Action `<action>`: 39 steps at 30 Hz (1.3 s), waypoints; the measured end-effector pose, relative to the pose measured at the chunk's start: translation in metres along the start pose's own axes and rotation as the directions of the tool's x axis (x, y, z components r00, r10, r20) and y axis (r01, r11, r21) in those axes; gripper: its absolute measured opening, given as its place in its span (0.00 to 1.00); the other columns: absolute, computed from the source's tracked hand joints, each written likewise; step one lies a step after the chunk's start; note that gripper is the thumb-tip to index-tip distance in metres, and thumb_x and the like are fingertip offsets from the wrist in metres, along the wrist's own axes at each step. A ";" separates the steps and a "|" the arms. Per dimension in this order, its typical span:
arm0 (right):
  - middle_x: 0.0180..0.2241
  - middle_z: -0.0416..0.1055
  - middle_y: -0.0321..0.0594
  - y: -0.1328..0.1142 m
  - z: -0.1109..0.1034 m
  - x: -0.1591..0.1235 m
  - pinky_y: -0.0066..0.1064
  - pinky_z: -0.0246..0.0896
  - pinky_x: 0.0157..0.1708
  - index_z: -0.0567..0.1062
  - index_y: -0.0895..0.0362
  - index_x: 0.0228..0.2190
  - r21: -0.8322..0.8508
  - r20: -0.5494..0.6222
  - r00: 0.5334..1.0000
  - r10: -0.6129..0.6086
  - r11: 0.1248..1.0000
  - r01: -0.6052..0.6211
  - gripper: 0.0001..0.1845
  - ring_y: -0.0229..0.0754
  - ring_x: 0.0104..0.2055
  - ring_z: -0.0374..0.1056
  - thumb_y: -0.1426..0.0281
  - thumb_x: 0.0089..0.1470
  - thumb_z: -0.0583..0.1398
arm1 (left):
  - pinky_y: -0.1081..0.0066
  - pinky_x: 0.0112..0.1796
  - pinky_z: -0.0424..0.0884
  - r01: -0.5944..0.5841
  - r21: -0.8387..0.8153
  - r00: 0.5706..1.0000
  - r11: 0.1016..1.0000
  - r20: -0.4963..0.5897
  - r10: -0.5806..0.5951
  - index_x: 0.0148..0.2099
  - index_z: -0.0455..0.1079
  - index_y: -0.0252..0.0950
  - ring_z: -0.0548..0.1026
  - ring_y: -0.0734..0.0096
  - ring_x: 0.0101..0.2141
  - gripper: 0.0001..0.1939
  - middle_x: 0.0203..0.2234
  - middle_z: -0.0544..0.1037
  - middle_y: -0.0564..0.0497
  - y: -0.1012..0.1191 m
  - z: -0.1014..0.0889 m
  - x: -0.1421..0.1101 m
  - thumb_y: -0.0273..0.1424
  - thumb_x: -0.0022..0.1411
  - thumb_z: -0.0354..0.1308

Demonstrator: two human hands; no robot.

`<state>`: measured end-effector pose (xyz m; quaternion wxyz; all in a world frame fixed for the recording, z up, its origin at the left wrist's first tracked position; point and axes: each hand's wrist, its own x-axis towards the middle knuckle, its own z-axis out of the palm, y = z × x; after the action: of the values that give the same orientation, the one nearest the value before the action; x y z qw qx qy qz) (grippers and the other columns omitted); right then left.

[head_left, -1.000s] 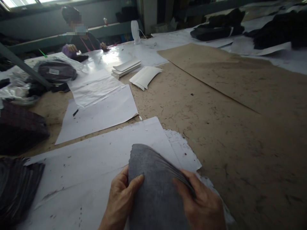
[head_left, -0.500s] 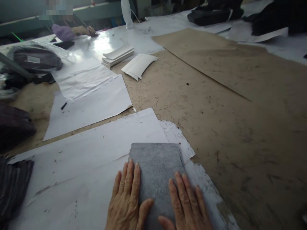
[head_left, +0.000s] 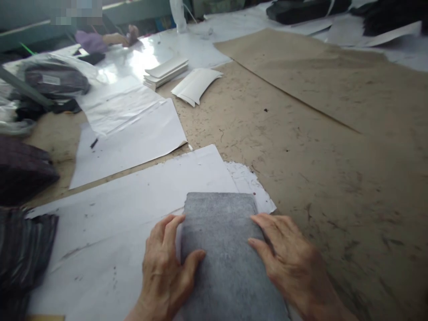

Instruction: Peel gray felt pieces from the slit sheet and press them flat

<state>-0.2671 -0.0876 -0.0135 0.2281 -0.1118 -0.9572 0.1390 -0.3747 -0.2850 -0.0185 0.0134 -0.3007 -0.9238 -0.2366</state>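
Observation:
A stack of grey cloth pieces point(head_left: 224, 267) lies on white paper in front of me, its long sides running away from me. My left hand point(head_left: 167, 263) grips its left edge, thumb resting on top and fingers curled down along the side. At the right edge my right hand point(head_left: 287, 258) holds the stack in much the same way, thumb and index fingertip on the upper right border. The right hand's other fingers are partly hidden. The stack's near end runs out of the picture at the bottom.
White paper sheets point(head_left: 130, 138) cover the left of the brown table point(head_left: 321, 191). Dark folded cloth point(head_left: 26, 254) is stacked at the left edge. Further back are white card pieces point(head_left: 197, 84), a plastic-wrapped bundle point(head_left: 56, 80) and a co-worker's hand point(head_left: 130, 36).
Both hands lay flat with fingers stretched forward on the stack's sides; now the fingers are bent around its edges. The right hand has moved outward and up. The view has shifted slightly.

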 end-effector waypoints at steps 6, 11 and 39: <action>0.33 0.69 0.42 0.008 0.006 0.000 0.38 0.64 0.35 0.70 0.58 0.36 -0.053 0.044 0.998 -0.048 0.997 0.050 0.11 0.44 0.36 0.65 0.66 0.56 0.52 | 0.61 0.36 0.68 0.191 -0.075 0.981 0.979 0.054 -0.188 0.42 0.61 0.37 0.68 0.63 0.34 0.20 0.33 0.68 0.49 0.009 -0.001 -0.002 0.33 0.46 0.63; 0.34 0.70 0.43 0.010 0.006 0.001 0.37 0.63 0.37 0.69 0.58 0.39 -0.063 -0.017 0.999 -0.027 0.998 0.026 0.14 0.44 0.37 0.66 0.63 0.57 0.50 | 0.62 0.36 0.69 0.248 -0.180 0.968 0.952 0.078 -0.238 0.45 0.61 0.37 0.68 0.62 0.36 0.23 0.35 0.69 0.48 0.003 0.000 -0.002 0.34 0.46 0.63; 0.21 0.72 0.35 -0.002 0.000 0.035 0.32 0.60 0.21 0.71 0.53 0.27 -0.128 0.345 0.801 0.489 0.870 -0.476 0.13 0.44 0.22 0.69 0.61 0.35 0.61 | 0.74 0.23 0.58 0.561 -0.319 0.791 0.764 0.478 -0.381 0.40 0.58 0.41 0.63 0.73 0.20 0.17 0.19 0.65 0.61 -0.002 -0.007 0.036 0.33 0.47 0.58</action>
<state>-0.2984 -0.0798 0.0011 0.0005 -0.3274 -0.9247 0.1941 -0.4063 -0.2698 -0.0075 -0.2985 -0.0888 -0.8741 -0.3728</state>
